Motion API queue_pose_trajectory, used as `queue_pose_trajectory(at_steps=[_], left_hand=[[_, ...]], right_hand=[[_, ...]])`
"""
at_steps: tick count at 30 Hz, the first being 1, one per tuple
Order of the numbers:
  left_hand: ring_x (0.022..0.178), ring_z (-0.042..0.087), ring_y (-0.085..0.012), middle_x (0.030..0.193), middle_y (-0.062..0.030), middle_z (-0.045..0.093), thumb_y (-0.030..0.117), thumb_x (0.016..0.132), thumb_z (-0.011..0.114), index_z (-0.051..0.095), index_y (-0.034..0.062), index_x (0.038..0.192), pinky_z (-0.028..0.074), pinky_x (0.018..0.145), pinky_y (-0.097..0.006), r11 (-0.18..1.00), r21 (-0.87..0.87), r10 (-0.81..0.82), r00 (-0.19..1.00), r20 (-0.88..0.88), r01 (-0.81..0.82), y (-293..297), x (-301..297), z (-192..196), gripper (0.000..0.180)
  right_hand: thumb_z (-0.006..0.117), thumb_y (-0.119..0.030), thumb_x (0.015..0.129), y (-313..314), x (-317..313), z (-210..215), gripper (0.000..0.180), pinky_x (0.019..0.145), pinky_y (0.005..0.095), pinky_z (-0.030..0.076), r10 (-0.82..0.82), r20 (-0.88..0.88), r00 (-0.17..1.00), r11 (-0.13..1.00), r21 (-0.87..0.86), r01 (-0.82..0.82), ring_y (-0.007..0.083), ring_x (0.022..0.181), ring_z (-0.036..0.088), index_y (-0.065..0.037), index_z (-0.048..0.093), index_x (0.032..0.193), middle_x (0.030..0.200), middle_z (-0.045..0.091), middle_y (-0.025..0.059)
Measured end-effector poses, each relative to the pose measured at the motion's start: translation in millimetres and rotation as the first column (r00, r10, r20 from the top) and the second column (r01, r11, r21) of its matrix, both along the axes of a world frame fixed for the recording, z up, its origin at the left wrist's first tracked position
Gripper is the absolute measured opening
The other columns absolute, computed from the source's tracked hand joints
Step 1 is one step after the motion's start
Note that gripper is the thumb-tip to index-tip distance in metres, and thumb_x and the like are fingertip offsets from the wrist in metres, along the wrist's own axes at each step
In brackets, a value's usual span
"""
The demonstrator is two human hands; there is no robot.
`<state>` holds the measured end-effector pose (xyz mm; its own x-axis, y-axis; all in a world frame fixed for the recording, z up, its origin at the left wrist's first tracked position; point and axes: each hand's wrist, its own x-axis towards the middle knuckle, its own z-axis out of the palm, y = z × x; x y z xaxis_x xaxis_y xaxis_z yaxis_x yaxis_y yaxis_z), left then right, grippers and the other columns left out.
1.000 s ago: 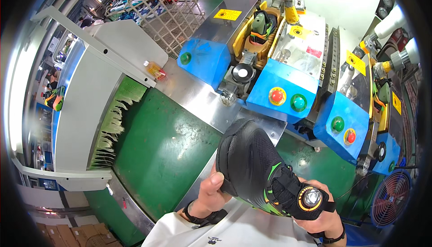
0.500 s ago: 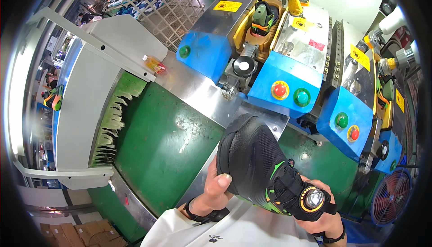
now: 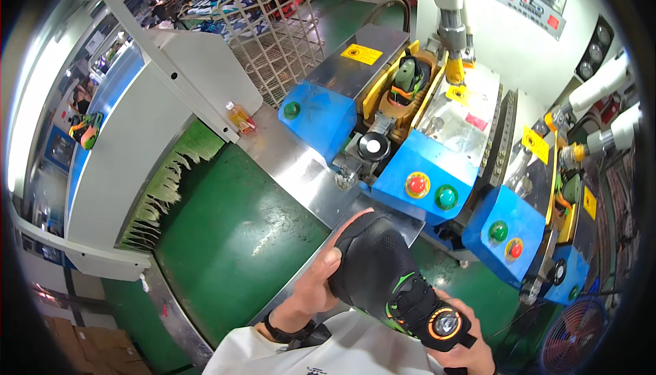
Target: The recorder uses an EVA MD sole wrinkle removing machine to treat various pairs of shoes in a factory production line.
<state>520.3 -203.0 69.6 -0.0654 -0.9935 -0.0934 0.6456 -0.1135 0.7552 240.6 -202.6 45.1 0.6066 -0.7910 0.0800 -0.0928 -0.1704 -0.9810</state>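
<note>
A black shoe upper (image 3: 376,262) with green and orange trim lies across both my hands, close to my chest. Its rounded toe points up and away; the heel end sits low at the right. Shiny metal, ringed in orange, shows in its ankle opening, so a last seems to be inside. My left hand (image 3: 320,280) closes round the toe end, thumb on top and a finger along the far edge. My right hand (image 3: 471,344) grips the heel end from below and behind; part of its fingers is hidden under the shoe.
Ahead stands a machine with blue button housings (image 3: 424,177) and another shoe (image 3: 406,81) clamped in it. A bottle (image 3: 240,117) stands on the metal ledge. At left is a grey tunnel housing with a frayed green curtain (image 3: 174,177); a fan (image 3: 574,337) is at lower right.
My view has tilted up, so the machine sits lower in the picture. The shoe stays in both hands; my left fingers now stretch further along the toe's edge.
</note>
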Motion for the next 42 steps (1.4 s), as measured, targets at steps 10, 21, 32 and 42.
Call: queue_pose_trajectory(at_steps=[10, 21, 32, 42], left_hand=[[0.130, 0.042, -0.0350, 0.143, -0.0292, 0.033, 0.050, 0.089, 0.047, 0.018, 0.0009, 0.147, 0.038, 0.106, -0.048, 0.991, -0.121, 0.051, 0.999, 0.004, -0.050, 6.1, 1.4, -11.3, 0.081], [0.125, 0.046, -0.0356, 0.135, -0.0277, 0.043, 0.054, 0.086, 0.048, 0.028, 0.0015, 0.143, 0.041, 0.102, -0.049, 0.996, -0.026, 0.086, 0.990, -0.109, -0.090, 1.8, 4.0, -13.4, 0.080], [0.127, 0.046, -0.0335, 0.138, -0.0197, 0.045, 0.052, 0.090, 0.049, 0.029, 0.0050, 0.145, 0.035, 0.108, -0.048, 0.987, 0.104, 0.133, 0.986, -0.101, -0.122, 3.0, -10.7, -31.6, 0.075], [0.122, 0.052, -0.0264, 0.138, -0.0132, 0.047, 0.022, 0.084, 0.061, 0.031, 0.0020, 0.142, 0.044, 0.102, -0.042, 0.958, 0.177, 0.228, 0.973, 0.016, -0.227, 23.0, -76.3, -56.8, 0.068]], right_hand=[[0.080, -0.011, 0.066, -17.3, 1.0, 5.1, 0.080, 0.100, 0.0399, 0.043, 0.121, -0.039, 0.992, 0.993, 0.002, -0.121, 0.0299, 0.118, 0.056, 0.001, 0.040, 0.135, 0.132, 0.052, 0.0222], [0.081, -0.036, 0.070, -17.5, 16.2, 25.0, 0.092, 0.106, 0.0399, 0.036, 0.135, -0.058, 0.989, 0.956, 0.271, -0.114, 0.0286, 0.130, 0.044, 0.000, 0.036, 0.142, 0.144, 0.040, 0.0194], [0.077, -0.015, 0.075, -16.6, 7.7, 25.4, 0.076, 0.102, 0.0350, 0.041, 0.087, -0.117, 0.989, 0.954, 0.295, -0.049, 0.0213, 0.121, 0.051, -0.001, 0.039, 0.140, 0.132, 0.052, 0.0150], [0.077, -0.018, 0.072, -44.5, -14.4, -17.1, 0.067, 0.097, 0.0364, 0.042, -0.007, 0.117, 0.993, 0.943, 0.330, -0.032, 0.0198, 0.110, 0.054, 0.001, 0.045, 0.129, 0.119, 0.057, 0.0101]])
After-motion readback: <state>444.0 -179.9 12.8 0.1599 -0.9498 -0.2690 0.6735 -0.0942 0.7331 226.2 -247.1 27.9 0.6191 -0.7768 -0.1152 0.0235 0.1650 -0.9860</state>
